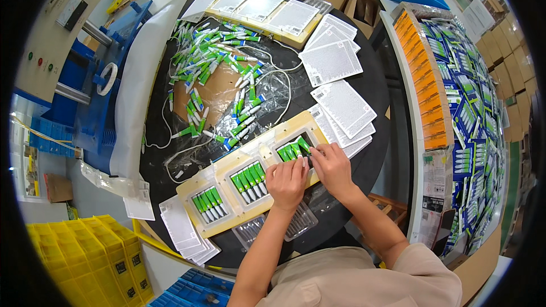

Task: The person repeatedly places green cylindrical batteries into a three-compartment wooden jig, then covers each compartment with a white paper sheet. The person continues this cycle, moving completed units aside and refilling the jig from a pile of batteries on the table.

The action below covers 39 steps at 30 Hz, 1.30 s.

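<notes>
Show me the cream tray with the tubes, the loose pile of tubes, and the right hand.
cream tray (224, 166), head view, bare top rim between pockets
loose pile of tubes (207, 59), head view, middle of the heap
right hand (333, 166), head view, back of the hand

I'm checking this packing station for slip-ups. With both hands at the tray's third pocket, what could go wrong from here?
1. The right hand is pressing a green tube in at a slant; it might sit crooked in the cream tray.
2. The left hand rests on the tray's edge, so a push could shift it.
3. The loose tubes lie near white cords and could snag.
</notes>
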### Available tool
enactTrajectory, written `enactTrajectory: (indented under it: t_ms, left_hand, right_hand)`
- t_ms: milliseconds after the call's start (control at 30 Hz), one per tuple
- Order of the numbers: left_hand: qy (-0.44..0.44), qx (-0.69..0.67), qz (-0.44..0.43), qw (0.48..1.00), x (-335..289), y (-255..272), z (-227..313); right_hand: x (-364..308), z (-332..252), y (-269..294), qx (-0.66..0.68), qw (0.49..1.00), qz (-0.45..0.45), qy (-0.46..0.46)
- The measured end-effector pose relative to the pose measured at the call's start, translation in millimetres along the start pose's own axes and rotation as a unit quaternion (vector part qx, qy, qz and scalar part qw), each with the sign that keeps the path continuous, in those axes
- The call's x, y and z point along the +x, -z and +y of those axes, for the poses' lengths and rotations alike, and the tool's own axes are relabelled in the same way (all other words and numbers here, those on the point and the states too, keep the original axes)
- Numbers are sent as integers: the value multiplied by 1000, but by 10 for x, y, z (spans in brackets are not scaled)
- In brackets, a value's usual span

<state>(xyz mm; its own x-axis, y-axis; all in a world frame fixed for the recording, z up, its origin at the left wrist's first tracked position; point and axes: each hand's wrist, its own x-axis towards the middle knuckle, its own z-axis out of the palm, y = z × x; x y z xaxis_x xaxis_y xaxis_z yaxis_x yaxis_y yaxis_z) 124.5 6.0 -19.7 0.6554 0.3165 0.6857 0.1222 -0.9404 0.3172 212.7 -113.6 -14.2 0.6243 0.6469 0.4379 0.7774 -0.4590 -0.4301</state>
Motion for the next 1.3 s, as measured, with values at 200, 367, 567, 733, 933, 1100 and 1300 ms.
enactTrajectory:
  t_ms: [200, 367, 567, 733, 933, 1100, 1300]
  left_hand:
    - [57, -2, -90, 994, -92, 59, 60]
    - [10, -5, -214, 977, -148, 141, -69]
    - [-5, 9, -261, 965, -142, 157, -140]
    - [-8, -31, -259, 965, -153, 324, -22]
    - [7, -79, -234, 969, -272, 679, 83]
    - [87, -99, -204, 970, -445, 900, 55]
    - [106, -142, -170, 969, -427, 917, 236]
  right_hand:
    - [13, -11, -85, 9, 1000, 5, -2]
    - [45, 2, -94, 64, 998, -17, -3]
    - [409, 84, -69, 83, 994, -68, -24]
    - [1388, 41, -691, 113, 991, -36, 54]
    - [1788, -134, -1467, -16, 955, -196, 222]
    - [1383, 177, -878, 42, 984, -104, 139]
    - [1137, 434, -293, 33, 996, -74, -30]
